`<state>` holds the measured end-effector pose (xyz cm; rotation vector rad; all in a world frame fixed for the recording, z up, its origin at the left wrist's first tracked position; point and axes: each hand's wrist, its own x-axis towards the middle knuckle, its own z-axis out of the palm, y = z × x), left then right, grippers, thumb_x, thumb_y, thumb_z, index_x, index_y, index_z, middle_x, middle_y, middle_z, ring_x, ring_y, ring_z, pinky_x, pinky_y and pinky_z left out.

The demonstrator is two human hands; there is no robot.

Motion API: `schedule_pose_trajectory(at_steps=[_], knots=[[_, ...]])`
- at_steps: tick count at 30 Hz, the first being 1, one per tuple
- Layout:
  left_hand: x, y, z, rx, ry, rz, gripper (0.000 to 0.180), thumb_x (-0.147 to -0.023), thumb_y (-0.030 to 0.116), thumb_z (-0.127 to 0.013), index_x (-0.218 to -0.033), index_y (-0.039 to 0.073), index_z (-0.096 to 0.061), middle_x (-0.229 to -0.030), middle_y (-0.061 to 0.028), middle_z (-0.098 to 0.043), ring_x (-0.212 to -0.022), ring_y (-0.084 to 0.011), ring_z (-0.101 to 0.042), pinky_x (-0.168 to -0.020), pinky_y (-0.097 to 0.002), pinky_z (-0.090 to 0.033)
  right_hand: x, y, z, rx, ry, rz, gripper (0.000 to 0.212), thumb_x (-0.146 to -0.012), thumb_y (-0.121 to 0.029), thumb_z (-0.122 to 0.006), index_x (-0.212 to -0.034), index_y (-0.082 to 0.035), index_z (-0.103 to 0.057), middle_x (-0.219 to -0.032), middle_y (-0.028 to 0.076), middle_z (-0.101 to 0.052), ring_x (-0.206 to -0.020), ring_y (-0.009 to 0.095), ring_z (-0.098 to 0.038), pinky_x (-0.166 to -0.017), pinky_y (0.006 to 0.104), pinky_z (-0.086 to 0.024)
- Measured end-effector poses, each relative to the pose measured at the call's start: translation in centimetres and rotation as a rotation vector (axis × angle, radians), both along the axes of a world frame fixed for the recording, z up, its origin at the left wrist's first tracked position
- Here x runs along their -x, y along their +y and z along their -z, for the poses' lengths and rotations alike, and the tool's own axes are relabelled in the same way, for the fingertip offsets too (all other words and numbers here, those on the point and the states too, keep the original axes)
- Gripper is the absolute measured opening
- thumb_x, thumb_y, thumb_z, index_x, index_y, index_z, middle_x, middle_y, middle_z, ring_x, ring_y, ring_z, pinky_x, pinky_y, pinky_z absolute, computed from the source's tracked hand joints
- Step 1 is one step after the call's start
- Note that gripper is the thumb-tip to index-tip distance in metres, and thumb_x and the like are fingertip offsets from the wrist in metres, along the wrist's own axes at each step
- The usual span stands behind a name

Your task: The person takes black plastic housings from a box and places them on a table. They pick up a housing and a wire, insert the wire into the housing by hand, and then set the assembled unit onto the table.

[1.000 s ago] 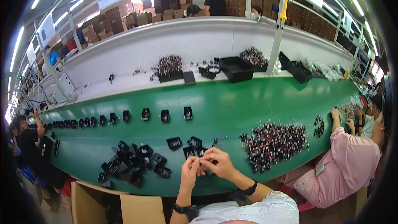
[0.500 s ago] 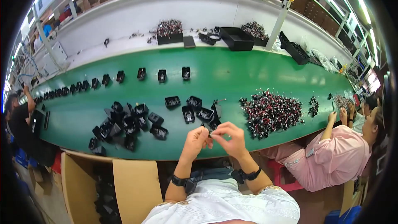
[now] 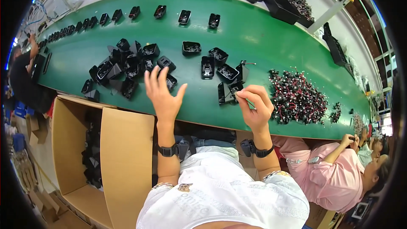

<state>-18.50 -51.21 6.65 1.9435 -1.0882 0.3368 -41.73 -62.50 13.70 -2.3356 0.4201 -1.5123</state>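
My left hand [image 3: 164, 97] reaches over the table's near side with its fingers spread and nothing in them. Just beyond its fingertips is a grey-black plastic housing [image 3: 166, 62], at the right edge of a heap of similar black housings [image 3: 131, 65]. My right hand [image 3: 257, 107] is closed in a pinch beside a small black housing [image 3: 227, 93]. What sits between its thumb and forefinger is too small to make out. Several open black housings [image 3: 207, 68] with fittings inside lie beyond that hand.
A large pile of small black parts with red wires [image 3: 296, 97] lies on the green table [image 3: 254, 42] to the right. Housings stand in a row [image 3: 160, 12] along the far side. A cardboard box [image 3: 127, 161] is at the near left. A person in pink [image 3: 326, 169] sits at the right.
My hands, together before, have come apart. The left one has opened and moved left toward the heap; the right one stays pinched, farther right. The whole view has shifted downward.
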Motion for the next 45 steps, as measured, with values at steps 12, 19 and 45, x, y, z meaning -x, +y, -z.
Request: schedule_pose_trajectory(at_steps=[12, 19, 45], knots=[[4.3, 0.9, 0.9, -0.065, 0.024, 0.579, 0.053, -0.072, 0.008, -0.083, -0.122, 0.01, -0.066, -0.139, -0.0099, -0.061, -0.143, -0.0376, -0.042, -0.114, -0.0509, -0.034, -0.9, 0.3, 2.0, 0.008, 0.156, -0.123, 0.023, -0.073, 0.007, -0.082, -0.091, -0.003, -0.072, -0.091, 0.008, -0.068, -0.082, 0.024, -0.068, -0.071, 0.0327, -0.056], [3.7, 0.5, 2.4, -0.182, 0.172, 0.509, 0.08, -0.069, 0.013, -0.087, -0.141, 0.007, -0.054, -0.139, -0.0152, -0.057, -0.131, -0.0381, -0.052, -0.114, -0.052, -0.033, -2.4, -0.3, 2.7, -0.055, 0.383, -0.167, 0.016, -0.076, 0.0, -0.08, -0.088, -0.004, -0.071, -0.106, 0.007, -0.071, -0.095, 0.027, -0.068, -0.08, 0.0372, -0.056], [4.5, 1.2, -0.8, -0.043, 0.387, 0.737, 0.081, -0.062, 0.016, -0.088, -0.133, 0.001, -0.052, -0.119, -0.0163, -0.063, -0.103, -0.0348, -0.061, -0.089, -0.0409, -0.053, -1.8, 1.2, 2.1, -0.041, 0.473, -0.333, 0.024, -0.065, -0.001, -0.082, -0.086, -0.003, -0.071, -0.117, 0.008, -0.066, -0.103, 0.031, -0.065, -0.084, 0.041, -0.055]])
